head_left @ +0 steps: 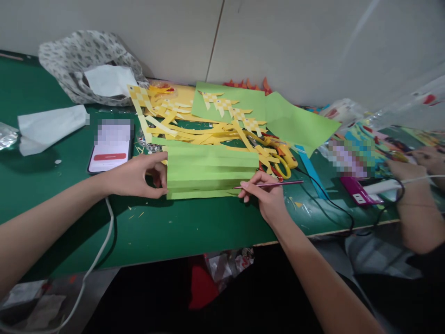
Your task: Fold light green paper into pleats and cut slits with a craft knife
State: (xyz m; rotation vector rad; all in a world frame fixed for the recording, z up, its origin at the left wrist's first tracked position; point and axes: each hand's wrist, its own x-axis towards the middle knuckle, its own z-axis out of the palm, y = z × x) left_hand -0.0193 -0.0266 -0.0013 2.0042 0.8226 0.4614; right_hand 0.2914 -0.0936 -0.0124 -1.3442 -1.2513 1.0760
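Observation:
A light green paper (208, 171), folded into accordion pleats, lies on the green table (181, 232) in front of me. My left hand (139, 176) pinches its left edge between thumb and fingers. My right hand (264, 195) rests at the paper's right end with its fingers closed on a thin pink pencil (274, 184) that points to the right. Behind the pleated paper lie several yellow paper strips (208, 134) and woven yellow-and-white fish shapes (229, 109).
A phone (111, 148) lies left of the paper; scissors with yellow handles (285, 164) lie to the right. Flat green sheets (295, 123) lie against the wall, beside a patterned bag (86, 65). Another person's arm (413, 204) works at the right, near a pink device (358, 192) and cables.

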